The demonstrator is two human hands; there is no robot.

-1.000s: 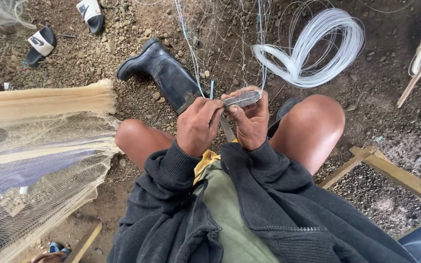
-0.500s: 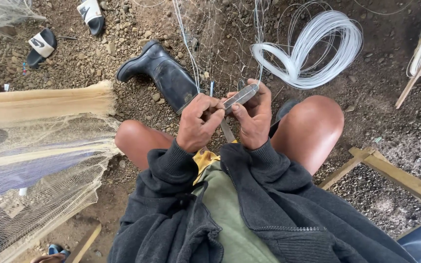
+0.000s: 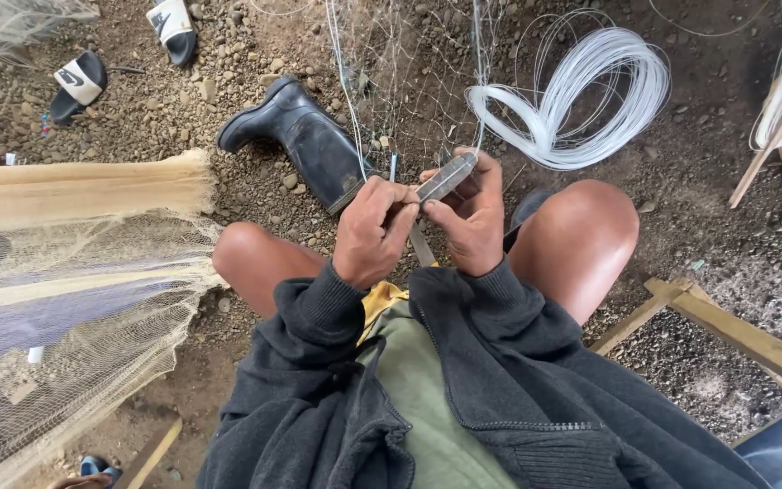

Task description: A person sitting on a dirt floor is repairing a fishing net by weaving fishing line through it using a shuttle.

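I sit with both hands together above my bare knees. My right hand (image 3: 471,217) grips a flat grey netting needle (image 3: 445,178) that points up and to the right. My left hand (image 3: 375,231) pinches at the needle's lower end, fingers closed on it and on fine line. Thin mesh of a fishing net (image 3: 409,81) hangs in front of my hands and runs up out of view. A small blue-grey stick (image 3: 394,166) shows just above my left hand.
A black rubber boot (image 3: 305,136) lies on the gravel ahead of my left knee. A coil of white monofilament line (image 3: 581,95) lies ahead right. Piled beige netting (image 3: 74,272) fills the left. Two sandals (image 3: 83,77) lie far left; wooden slats (image 3: 726,326) at right.
My hands have shifted slightly up and right with the needle. My left fingers have closed in on the needle's lower end.
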